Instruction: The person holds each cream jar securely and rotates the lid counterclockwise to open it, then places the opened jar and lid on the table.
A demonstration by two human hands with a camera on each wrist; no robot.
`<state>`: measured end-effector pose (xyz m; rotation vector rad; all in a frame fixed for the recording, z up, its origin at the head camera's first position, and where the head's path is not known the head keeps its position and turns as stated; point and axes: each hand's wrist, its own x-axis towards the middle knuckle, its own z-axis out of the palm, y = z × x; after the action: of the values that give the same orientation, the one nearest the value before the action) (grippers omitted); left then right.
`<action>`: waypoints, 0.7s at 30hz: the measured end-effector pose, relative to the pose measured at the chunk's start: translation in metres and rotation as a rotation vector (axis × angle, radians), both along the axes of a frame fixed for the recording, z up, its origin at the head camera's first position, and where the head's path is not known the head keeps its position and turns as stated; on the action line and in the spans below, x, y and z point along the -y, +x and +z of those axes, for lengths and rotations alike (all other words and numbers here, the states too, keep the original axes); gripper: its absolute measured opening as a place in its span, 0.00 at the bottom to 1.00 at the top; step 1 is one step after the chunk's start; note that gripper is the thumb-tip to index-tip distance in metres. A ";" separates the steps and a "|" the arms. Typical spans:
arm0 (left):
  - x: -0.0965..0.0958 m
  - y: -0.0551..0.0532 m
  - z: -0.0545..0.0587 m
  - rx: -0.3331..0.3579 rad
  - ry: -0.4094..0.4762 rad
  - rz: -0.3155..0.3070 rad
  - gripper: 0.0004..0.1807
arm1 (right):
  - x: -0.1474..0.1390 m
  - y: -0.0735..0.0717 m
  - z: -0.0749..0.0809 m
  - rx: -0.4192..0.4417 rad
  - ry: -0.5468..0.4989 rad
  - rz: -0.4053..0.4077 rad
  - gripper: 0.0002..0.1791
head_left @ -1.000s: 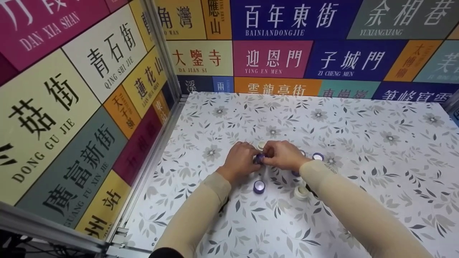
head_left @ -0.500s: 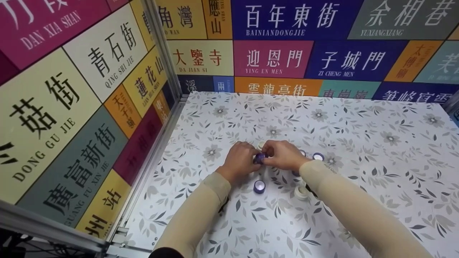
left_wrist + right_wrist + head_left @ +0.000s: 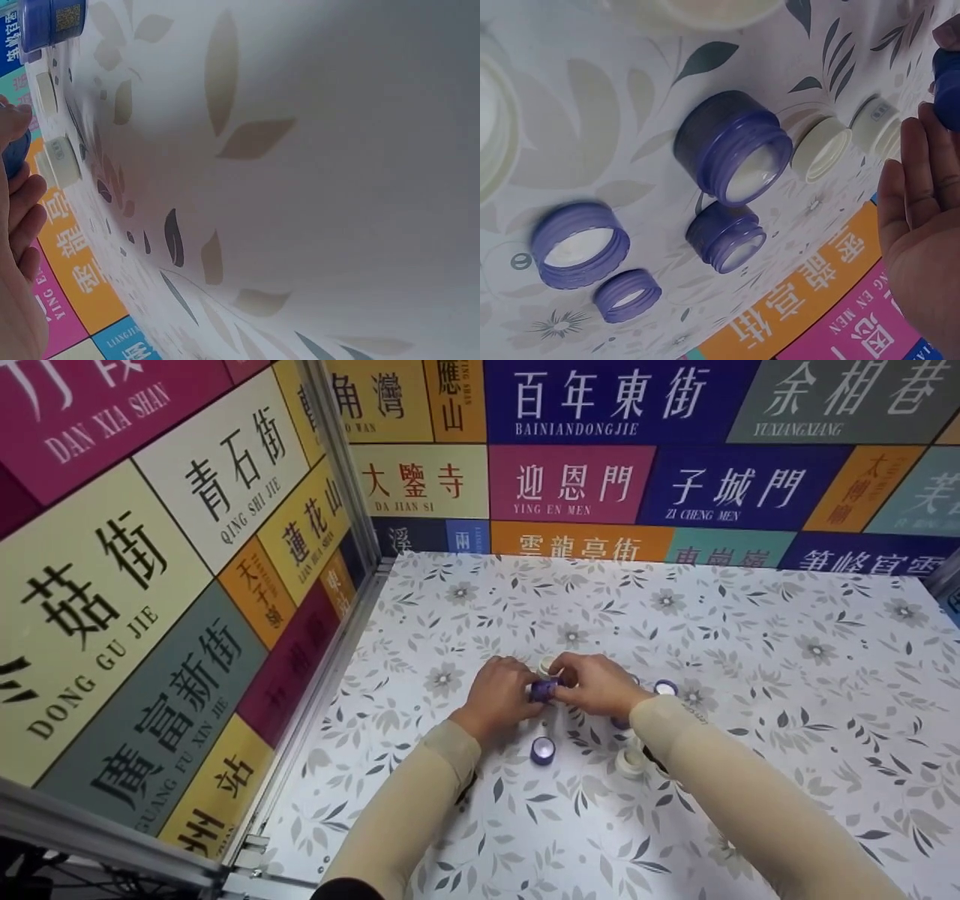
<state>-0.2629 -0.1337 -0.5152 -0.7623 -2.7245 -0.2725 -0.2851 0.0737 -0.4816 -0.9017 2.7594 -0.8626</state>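
Note:
My left hand point(image 3: 499, 697) and right hand point(image 3: 600, 686) meet over the table, both gripping one small purple jar point(image 3: 544, 690). A pale end of it shows beside the left fingers. The right wrist view catches the held purple jar point(image 3: 946, 94) at the right edge, between the fingertips of the right hand point(image 3: 930, 217). The left hand point(image 3: 19, 232) curls round it in the left wrist view, where it is mostly cut off. Just beyond the hands sits a cream jar point(image 3: 547, 664), partly covered by the right fingers.
A purple jar point(image 3: 542, 751) stands nearer, below the hands. By the right forearm are a cream container point(image 3: 630, 763) and a purple lid point(image 3: 665, 688). The right wrist view has open purple jars point(image 3: 739, 154), purple lids point(image 3: 577, 270) and a cream lid point(image 3: 821, 150). Sign-printed panels point(image 3: 570, 484) border the table.
The right hand has shifted slightly right, away from the left. More of the purple jar shows between them, with a pale end at the left fingers. The other containers stay put.

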 end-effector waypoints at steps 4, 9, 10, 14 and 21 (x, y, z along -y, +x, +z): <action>0.002 0.000 -0.001 0.022 0.022 0.021 0.21 | -0.004 -0.001 -0.001 -0.007 0.010 -0.017 0.12; 0.004 -0.001 0.000 0.046 0.031 0.039 0.20 | -0.008 -0.002 -0.002 -0.035 0.013 -0.023 0.13; 0.004 -0.001 0.000 0.048 0.033 0.042 0.20 | -0.008 -0.002 -0.003 -0.048 0.017 -0.022 0.14; 0.004 -0.001 0.000 0.046 0.031 0.043 0.21 | -0.010 -0.002 -0.004 -0.079 0.044 -0.016 0.15; 0.004 -0.002 0.000 0.063 0.028 0.042 0.19 | -0.012 -0.001 -0.007 -0.076 0.125 -0.017 0.16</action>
<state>-0.2645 -0.1379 -0.5149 -0.6990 -2.7865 -0.3297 -0.2861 0.0855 -0.4883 -0.9074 2.8519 -0.6627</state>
